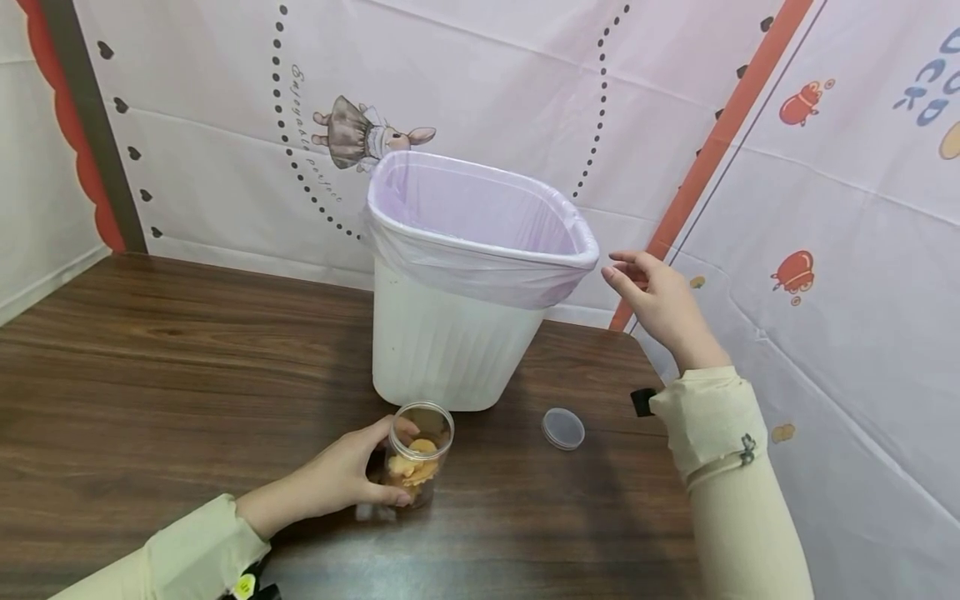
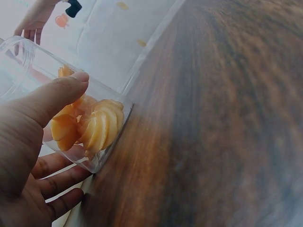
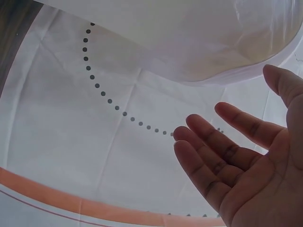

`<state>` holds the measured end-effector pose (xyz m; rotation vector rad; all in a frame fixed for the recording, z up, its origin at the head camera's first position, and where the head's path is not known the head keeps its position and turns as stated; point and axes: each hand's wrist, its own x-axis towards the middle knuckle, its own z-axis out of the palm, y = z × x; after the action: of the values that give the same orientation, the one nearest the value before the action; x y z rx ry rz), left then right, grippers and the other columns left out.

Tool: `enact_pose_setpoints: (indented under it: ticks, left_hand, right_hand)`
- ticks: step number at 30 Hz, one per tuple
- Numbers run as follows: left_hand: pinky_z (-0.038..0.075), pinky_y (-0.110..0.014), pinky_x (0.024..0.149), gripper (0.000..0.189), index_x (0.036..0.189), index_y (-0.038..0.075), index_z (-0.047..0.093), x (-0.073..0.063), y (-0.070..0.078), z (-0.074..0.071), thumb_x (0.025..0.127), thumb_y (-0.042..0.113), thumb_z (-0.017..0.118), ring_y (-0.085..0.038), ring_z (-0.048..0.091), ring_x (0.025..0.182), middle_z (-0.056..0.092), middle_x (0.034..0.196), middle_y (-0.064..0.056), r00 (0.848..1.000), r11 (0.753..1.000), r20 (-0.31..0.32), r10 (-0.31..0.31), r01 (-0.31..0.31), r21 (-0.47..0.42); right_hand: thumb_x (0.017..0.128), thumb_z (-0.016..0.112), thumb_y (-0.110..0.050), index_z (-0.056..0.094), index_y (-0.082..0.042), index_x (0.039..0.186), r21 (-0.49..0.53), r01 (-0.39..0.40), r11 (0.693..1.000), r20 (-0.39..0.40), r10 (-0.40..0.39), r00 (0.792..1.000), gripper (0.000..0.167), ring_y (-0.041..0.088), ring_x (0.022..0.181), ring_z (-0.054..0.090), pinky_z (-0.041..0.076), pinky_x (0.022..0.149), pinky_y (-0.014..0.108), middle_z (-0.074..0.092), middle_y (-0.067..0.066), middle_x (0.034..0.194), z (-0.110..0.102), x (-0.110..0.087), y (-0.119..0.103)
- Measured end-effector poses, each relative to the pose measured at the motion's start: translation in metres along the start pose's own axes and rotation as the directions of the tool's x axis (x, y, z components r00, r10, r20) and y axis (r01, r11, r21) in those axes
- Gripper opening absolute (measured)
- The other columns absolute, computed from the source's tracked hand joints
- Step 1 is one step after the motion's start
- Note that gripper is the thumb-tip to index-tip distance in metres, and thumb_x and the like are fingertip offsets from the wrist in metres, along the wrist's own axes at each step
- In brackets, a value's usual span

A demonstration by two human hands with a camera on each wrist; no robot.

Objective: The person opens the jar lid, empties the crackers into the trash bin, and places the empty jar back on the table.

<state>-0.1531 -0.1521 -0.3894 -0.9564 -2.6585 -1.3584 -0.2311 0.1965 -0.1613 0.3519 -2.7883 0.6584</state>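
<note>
My left hand (image 1: 341, 471) grips a clear plastic jar (image 1: 423, 429) near the front of the table, thumb on one side and fingers round the other. The jar has no lid on and stands upright on the wood. Inside lie several golden swirled cookies (image 2: 102, 125), seen closely in the left wrist view. My right hand (image 1: 652, 296) is raised beside the right rim of a white bin (image 1: 450, 333), its fingers relaxed and holding nothing. A thin lilac bag (image 1: 480, 208) lines the bin and folds over its rim.
A round clear lid (image 1: 563, 428) lies on the dark wooden table (image 1: 187, 358), right of the jar. Behind the bin hangs a printed cloth (image 1: 487, 83); another cloth (image 1: 847, 333) rises along the table's right side.
</note>
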Motion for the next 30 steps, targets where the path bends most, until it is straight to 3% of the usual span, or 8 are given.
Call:
enact_pose_setpoints:
  ticks: [5,14,30]
  left_hand:
    - [0.046,-0.028,0.086,0.066,0.123,0.021,0.051,0.000,0.002,-0.002,0.071,0.048,0.081,-0.002,0.059,0.095,0.065,0.107,0.010,1.000,1.000,-0.001,0.028,-0.028,0.009]
    - [0.046,-0.029,0.086,0.067,0.123,0.022,0.050,-0.001,0.004,-0.004,0.071,0.049,0.080,-0.004,0.060,0.097,0.065,0.108,0.010,1.000,1.000,0.009,0.015,-0.015,0.009]
    - [0.047,-0.032,0.089,0.068,0.125,0.020,0.050,-0.001,0.003,-0.001,0.071,0.049,0.080,-0.007,0.060,0.100,0.065,0.110,0.009,1.000,1.000,0.008,0.012,-0.012,0.007]
  right_hand:
    - [0.098,0.040,-0.053,0.046,-0.012,0.142,0.000,0.005,1.000,-0.020,-0.005,1.000,0.060,0.038,0.127,0.050,0.038,0.103,0.057,0.053,0.018,0.139,-0.003,0.003,-0.004]
    - [0.098,0.035,-0.056,0.043,-0.014,0.144,-0.011,0.019,1.000,-0.023,-0.019,1.000,0.063,0.038,0.132,0.044,0.035,0.106,0.058,0.049,0.017,0.143,-0.007,0.011,-0.015]
    - [0.097,0.040,-0.056,0.042,-0.016,0.145,0.021,0.012,1.000,-0.003,-0.012,1.000,0.062,0.033,0.129,0.048,0.037,0.105,0.057,0.051,0.014,0.142,-0.011,0.040,-0.029]
